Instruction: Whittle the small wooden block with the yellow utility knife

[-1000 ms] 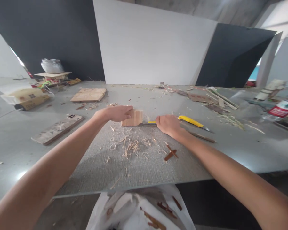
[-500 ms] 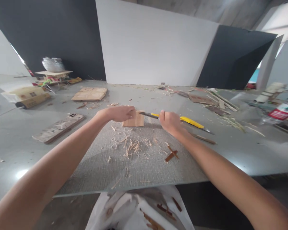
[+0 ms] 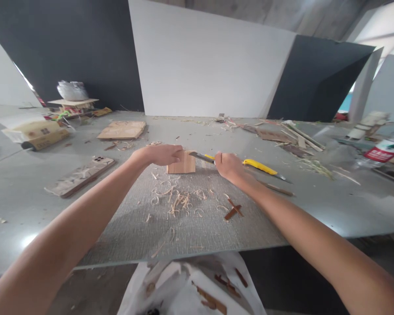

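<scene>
My left hand (image 3: 164,155) is closed on the left side of a small wooden block (image 3: 185,163), which stands on a grey textured mat (image 3: 134,232). A utility knife (image 3: 207,159) with a dark blade is in my right hand (image 3: 229,165), its fingers wrapped round the handle. The blade points left, and its tip meets the block's upper right edge. Curled wood shavings (image 3: 180,203) lie on the mat in front of the block. Just beyond my right hand rests a second, yellow-handled knife (image 3: 260,166).
A phone (image 3: 82,175) and a flat wooden board (image 3: 122,130) lie on the left. Two crossed brown strips (image 3: 233,210) are on the mat. Wood scraps (image 3: 302,135) and a bottle with a red label (image 3: 382,152) are at the right.
My right hand and its knife have shifted slightly left. The camera view has also moved a little; my left hand stays on the block.
</scene>
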The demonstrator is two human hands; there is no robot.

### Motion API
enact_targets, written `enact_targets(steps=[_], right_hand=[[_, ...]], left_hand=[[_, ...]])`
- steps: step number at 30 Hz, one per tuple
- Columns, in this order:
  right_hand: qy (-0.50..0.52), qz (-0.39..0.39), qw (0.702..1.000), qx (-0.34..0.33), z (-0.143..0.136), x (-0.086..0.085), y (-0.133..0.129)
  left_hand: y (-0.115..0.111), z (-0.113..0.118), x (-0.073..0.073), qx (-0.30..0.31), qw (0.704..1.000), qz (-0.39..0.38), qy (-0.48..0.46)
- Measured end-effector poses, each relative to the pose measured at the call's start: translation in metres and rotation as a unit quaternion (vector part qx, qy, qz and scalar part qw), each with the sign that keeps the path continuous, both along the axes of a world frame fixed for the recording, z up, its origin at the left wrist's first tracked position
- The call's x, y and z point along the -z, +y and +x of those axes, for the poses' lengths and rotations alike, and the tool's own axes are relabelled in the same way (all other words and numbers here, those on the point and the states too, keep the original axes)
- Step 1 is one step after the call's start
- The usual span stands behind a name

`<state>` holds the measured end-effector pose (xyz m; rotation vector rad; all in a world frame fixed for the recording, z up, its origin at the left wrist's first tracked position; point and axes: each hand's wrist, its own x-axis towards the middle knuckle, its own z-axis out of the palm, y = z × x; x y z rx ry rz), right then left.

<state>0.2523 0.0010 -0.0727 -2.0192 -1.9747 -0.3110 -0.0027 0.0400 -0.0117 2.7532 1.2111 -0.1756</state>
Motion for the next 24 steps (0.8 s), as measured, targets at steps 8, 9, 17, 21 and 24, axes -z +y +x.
enact_targets(steps=[8, 9, 17, 21, 24], right_hand=[[-0.095, -0.037, 0.994, -0.035, 0.001, 0.006, -0.006], [-0.098, -0.033, 0.994, -0.035, 0.001, 0.007, -0.006], [-0.108, 0.003, 0.993, -0.045, 0.006, 0.011, -0.008], [-0.072, 0.047, 0.995, -0.041, 0.008, 0.007, -0.009], [-0.065, 0.068, 0.995, -0.036, 0.01, 0.004, -0.009]], left_hand=[[-0.002, -0.005, 0.0, -0.015, 1.0, 0.006, 0.002], [-0.003, -0.005, 0.0, -0.015, 1.0, 0.009, 0.001], [-0.001, -0.001, 0.006, 0.02, 0.999, 0.032, -0.019], [-0.003, 0.001, 0.006, 0.029, 0.999, 0.03, -0.024], [-0.009, 0.003, 0.004, 0.041, 0.998, 0.031, -0.04]])
